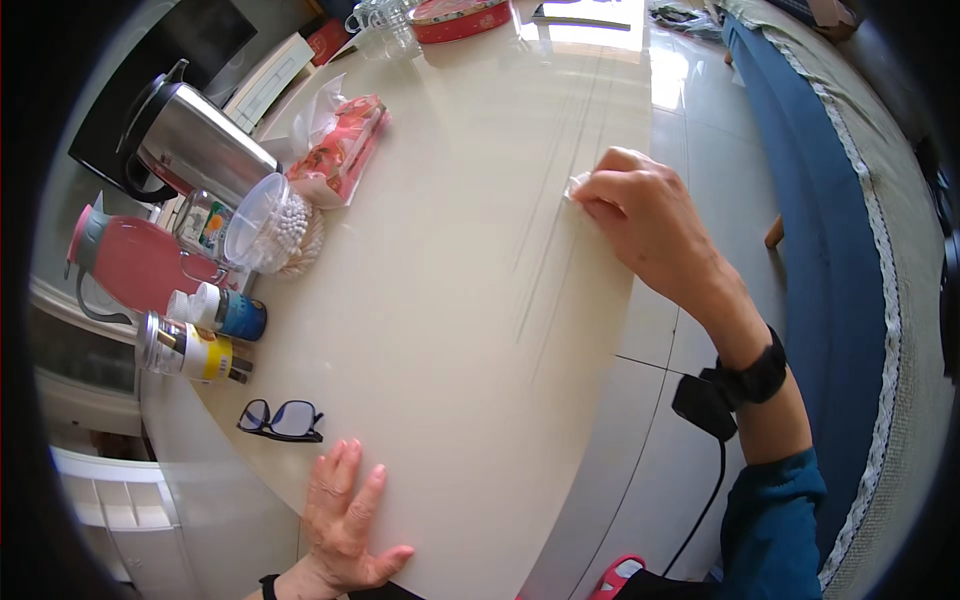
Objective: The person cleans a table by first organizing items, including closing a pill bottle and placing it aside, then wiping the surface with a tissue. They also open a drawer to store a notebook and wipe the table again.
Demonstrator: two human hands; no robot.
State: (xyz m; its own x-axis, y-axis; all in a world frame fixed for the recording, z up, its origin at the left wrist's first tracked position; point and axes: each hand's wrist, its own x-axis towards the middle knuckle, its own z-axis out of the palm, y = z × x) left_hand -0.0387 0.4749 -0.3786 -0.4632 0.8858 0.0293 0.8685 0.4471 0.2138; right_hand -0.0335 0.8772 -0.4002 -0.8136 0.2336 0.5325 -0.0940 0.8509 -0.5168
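Note:
Pinched in the fingers of my right hand (645,210) is a small wad of white tissue (576,184), pressed to the cream tabletop (435,300) close to its right edge. Dark streaks run along the surface beside and below that hand. My left hand (345,517) rests on the near left edge of the table with fingers spread and nothing in it. Just beyond its fingertips lies a pair of dark-framed glasses (283,421). A black device with a cable (709,401) is strapped to my right wrist.
Along the left side stand a steel kettle (206,142), a pink pitcher (146,259), a plastic tub with beads (262,225), a blue bottle (240,313), a clear jar (199,352) and a tissue pack (341,150). A red tin (461,21) sits at the back. A blue sofa (817,225) flanks the right.

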